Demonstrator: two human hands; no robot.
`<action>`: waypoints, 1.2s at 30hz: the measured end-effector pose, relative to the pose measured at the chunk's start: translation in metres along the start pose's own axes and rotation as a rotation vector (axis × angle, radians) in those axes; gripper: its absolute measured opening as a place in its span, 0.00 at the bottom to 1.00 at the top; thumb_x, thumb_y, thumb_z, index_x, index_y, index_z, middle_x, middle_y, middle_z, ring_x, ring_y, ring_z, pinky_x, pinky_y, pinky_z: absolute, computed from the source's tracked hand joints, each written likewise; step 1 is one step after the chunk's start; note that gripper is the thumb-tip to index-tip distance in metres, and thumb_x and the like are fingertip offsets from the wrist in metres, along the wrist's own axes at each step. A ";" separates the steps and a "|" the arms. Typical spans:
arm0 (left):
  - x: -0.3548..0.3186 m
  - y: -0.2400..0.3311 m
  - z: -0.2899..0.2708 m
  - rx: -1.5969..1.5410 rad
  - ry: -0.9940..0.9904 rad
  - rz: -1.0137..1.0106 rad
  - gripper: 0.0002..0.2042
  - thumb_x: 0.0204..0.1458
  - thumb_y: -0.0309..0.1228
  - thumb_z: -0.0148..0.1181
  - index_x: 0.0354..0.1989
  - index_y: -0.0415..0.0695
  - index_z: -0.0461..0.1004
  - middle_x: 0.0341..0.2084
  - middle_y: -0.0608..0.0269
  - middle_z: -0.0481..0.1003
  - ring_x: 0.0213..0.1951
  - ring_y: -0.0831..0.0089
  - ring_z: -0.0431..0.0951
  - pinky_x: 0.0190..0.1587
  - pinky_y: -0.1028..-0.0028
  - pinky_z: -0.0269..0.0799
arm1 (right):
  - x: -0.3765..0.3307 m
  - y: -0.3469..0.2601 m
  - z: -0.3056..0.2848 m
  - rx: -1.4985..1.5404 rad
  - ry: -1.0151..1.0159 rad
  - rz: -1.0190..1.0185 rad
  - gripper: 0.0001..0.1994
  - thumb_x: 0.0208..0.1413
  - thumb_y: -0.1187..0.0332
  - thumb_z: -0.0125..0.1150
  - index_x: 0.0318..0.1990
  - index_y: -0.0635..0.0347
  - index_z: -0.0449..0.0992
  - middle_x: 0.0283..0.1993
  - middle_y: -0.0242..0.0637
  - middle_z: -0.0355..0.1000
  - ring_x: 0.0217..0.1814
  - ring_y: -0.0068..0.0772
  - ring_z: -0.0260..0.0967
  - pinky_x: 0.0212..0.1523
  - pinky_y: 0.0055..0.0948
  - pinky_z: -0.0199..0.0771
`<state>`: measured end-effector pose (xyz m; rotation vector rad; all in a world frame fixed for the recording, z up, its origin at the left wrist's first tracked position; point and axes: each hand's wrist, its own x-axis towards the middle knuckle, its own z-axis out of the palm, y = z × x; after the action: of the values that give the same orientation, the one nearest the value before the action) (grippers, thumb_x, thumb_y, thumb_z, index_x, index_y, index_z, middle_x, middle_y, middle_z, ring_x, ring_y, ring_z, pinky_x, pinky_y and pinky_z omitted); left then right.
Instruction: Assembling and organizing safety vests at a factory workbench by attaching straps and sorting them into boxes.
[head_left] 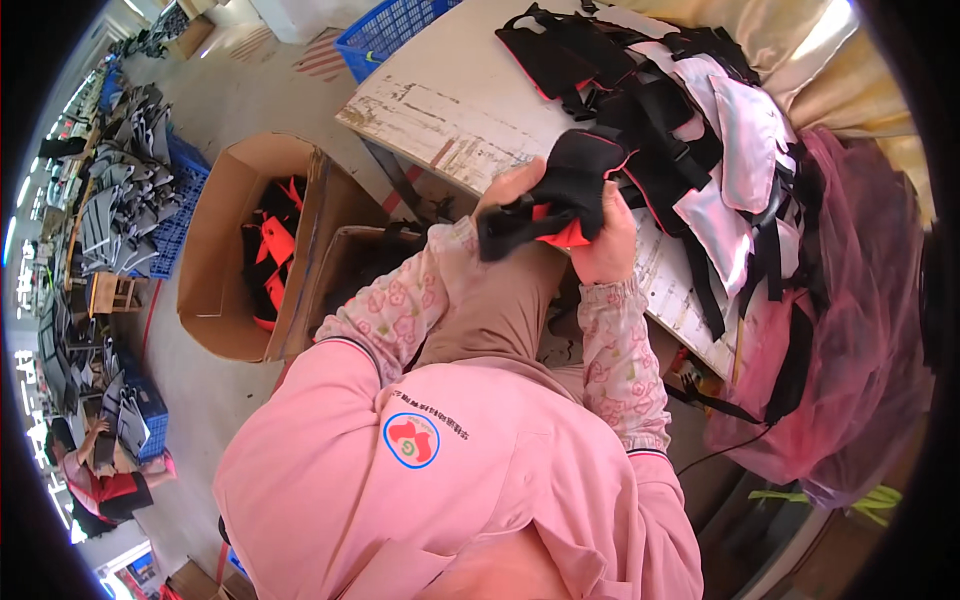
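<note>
Between my hands, in front of my lap at the table's near edge, is a black padded fabric piece [560,200] with red edging and a patch of bright orange-red showing beneath. My left hand [512,186] grips its left side, the fingers partly hidden by the cloth. On the other side my right hand [608,245] is closed around it, thumb pointing up. Just beyond lies a heap of similar black padded pieces [645,130] with straps and buckles. Shiny whitish panels [745,140] are mixed into that heap.
The worn white table [430,115] stretches ahead. To the left, an open cardboard box [215,270] contains black and orange-red pieces. A blue crate [385,35] stands behind the table. Pink translucent sheeting [860,300] hangs at right. Grey pieces [130,190] are piled far left, where another person [95,475] sits.
</note>
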<state>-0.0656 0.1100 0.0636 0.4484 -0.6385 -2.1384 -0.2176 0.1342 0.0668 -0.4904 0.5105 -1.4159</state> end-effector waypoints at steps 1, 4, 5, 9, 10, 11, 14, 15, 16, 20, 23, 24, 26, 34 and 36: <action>-0.002 -0.007 0.000 0.000 -0.006 -0.002 0.19 0.59 0.42 0.47 0.48 0.38 0.66 0.38 0.57 0.74 0.37 0.73 0.76 0.39 0.73 0.74 | 0.000 -0.003 -0.006 -0.005 0.002 -0.083 0.17 0.63 0.60 0.43 0.47 0.66 0.66 0.45 0.40 0.71 0.45 0.35 0.71 0.47 0.33 0.72; -0.015 -0.027 -0.001 0.067 0.084 0.046 0.16 0.59 0.41 0.47 0.43 0.38 0.66 0.35 0.62 0.73 0.34 0.75 0.76 0.40 0.74 0.74 | -0.005 -0.011 -0.011 -0.037 0.030 -0.135 0.16 0.63 0.60 0.42 0.44 0.65 0.67 0.43 0.40 0.72 0.45 0.35 0.71 0.47 0.33 0.72; -0.015 -0.031 -0.001 0.068 0.081 0.042 0.16 0.59 0.41 0.47 0.43 0.38 0.66 0.35 0.62 0.73 0.34 0.75 0.76 0.40 0.74 0.74 | -0.007 -0.012 -0.011 -0.062 0.051 -0.164 0.16 0.63 0.60 0.42 0.43 0.65 0.68 0.42 0.40 0.72 0.44 0.34 0.71 0.46 0.32 0.72; -0.014 -0.045 -0.023 0.029 0.086 0.110 0.17 0.61 0.35 0.42 0.55 0.41 0.62 0.45 0.56 0.70 0.47 0.70 0.72 0.51 0.73 0.68 | -0.011 0.002 -0.023 -0.120 0.029 -0.198 0.15 0.63 0.60 0.43 0.41 0.64 0.69 0.41 0.38 0.73 0.44 0.29 0.71 0.45 0.27 0.71; -0.012 -0.046 -0.028 0.124 -0.006 0.185 0.17 0.61 0.32 0.41 0.56 0.40 0.61 0.49 0.55 0.69 0.52 0.67 0.69 0.56 0.70 0.65 | -0.012 0.006 -0.025 -0.222 0.044 -0.242 0.15 0.63 0.61 0.44 0.41 0.64 0.70 0.39 0.36 0.72 0.42 0.26 0.70 0.44 0.24 0.70; -0.010 -0.050 -0.033 0.121 -0.003 0.186 0.17 0.61 0.32 0.41 0.56 0.40 0.61 0.49 0.55 0.69 0.52 0.67 0.69 0.56 0.70 0.65 | -0.013 0.009 -0.027 -0.324 0.057 -0.285 0.14 0.63 0.61 0.44 0.40 0.64 0.70 0.38 0.34 0.72 0.41 0.24 0.70 0.43 0.22 0.69; -0.008 -0.041 -0.018 -0.079 -0.031 0.252 0.19 0.60 0.40 0.44 0.51 0.38 0.64 0.44 0.56 0.72 0.48 0.68 0.73 0.53 0.70 0.68 | -0.019 0.014 -0.031 -0.681 0.213 -0.358 0.12 0.63 0.63 0.45 0.39 0.63 0.70 0.37 0.31 0.71 0.39 0.22 0.68 0.43 0.20 0.67; -0.009 -0.033 -0.009 -0.191 0.046 0.168 0.17 0.60 0.39 0.44 0.50 0.38 0.65 0.44 0.56 0.73 0.48 0.67 0.73 0.54 0.68 0.67 | -0.018 0.014 -0.036 -0.682 0.219 -0.359 0.12 0.63 0.63 0.45 0.39 0.63 0.70 0.37 0.31 0.71 0.39 0.22 0.68 0.43 0.20 0.67; -0.009 -0.029 -0.006 -0.302 0.123 0.084 0.16 0.60 0.38 0.44 0.48 0.38 0.67 0.45 0.57 0.73 0.48 0.66 0.73 0.54 0.66 0.66 | -0.013 0.014 -0.041 -0.551 0.268 -0.352 0.12 0.62 0.63 0.46 0.39 0.63 0.70 0.37 0.30 0.70 0.39 0.22 0.68 0.43 0.20 0.67; -0.006 -0.025 -0.012 -0.160 -0.112 0.112 0.14 0.59 0.38 0.46 0.47 0.42 0.67 0.44 0.60 0.72 0.49 0.68 0.71 0.53 0.69 0.65 | -0.003 -0.003 -0.072 -0.305 0.209 -0.184 0.13 0.62 0.62 0.46 0.40 0.62 0.72 0.36 0.32 0.73 0.38 0.22 0.70 0.41 0.22 0.69; 0.002 -0.023 -0.037 0.106 0.007 0.274 0.10 0.59 0.36 0.46 0.37 0.42 0.68 0.32 0.65 0.73 0.37 0.73 0.74 0.44 0.73 0.69 | -0.006 -0.004 -0.041 -0.344 0.265 0.019 0.16 0.62 0.58 0.46 0.40 0.63 0.71 0.39 0.35 0.73 0.40 0.25 0.71 0.43 0.26 0.71; 0.004 -0.020 -0.027 0.103 -0.005 0.266 0.10 0.59 0.36 0.46 0.37 0.42 0.68 0.32 0.65 0.73 0.37 0.73 0.74 0.44 0.73 0.69 | -0.009 -0.002 -0.032 -0.216 0.235 -0.008 0.16 0.62 0.57 0.46 0.41 0.63 0.71 0.39 0.35 0.73 0.40 0.26 0.71 0.42 0.26 0.72; 0.003 -0.010 0.000 0.044 -0.020 0.278 0.10 0.59 0.36 0.47 0.32 0.42 0.67 0.26 0.68 0.70 0.32 0.76 0.72 0.39 0.76 0.68 | -0.008 0.004 -0.045 -0.108 0.136 0.000 0.19 0.61 0.55 0.45 0.47 0.63 0.70 0.43 0.37 0.73 0.42 0.28 0.72 0.43 0.27 0.73; 0.011 -0.007 -0.017 -0.050 0.096 0.413 0.10 0.56 0.35 0.51 0.28 0.42 0.69 0.26 0.67 0.71 0.32 0.77 0.72 0.38 0.76 0.68 | -0.046 0.001 0.028 -0.031 0.068 0.409 0.27 0.57 0.44 0.46 0.48 0.60 0.67 0.39 0.37 0.72 0.33 0.32 0.71 0.33 0.31 0.75; 0.012 -0.011 -0.019 0.051 0.125 0.458 0.10 0.55 0.35 0.53 0.28 0.42 0.69 0.27 0.66 0.71 0.32 0.76 0.71 0.38 0.75 0.68 | -0.042 0.006 0.020 -0.192 0.013 0.334 0.22 0.57 0.50 0.49 0.47 0.60 0.67 0.38 0.37 0.71 0.31 0.32 0.71 0.31 0.31 0.74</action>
<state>-0.0695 0.1007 0.0410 0.4142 -0.6543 -1.6515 -0.2044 0.1768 0.0806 -0.5226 0.7079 -1.0566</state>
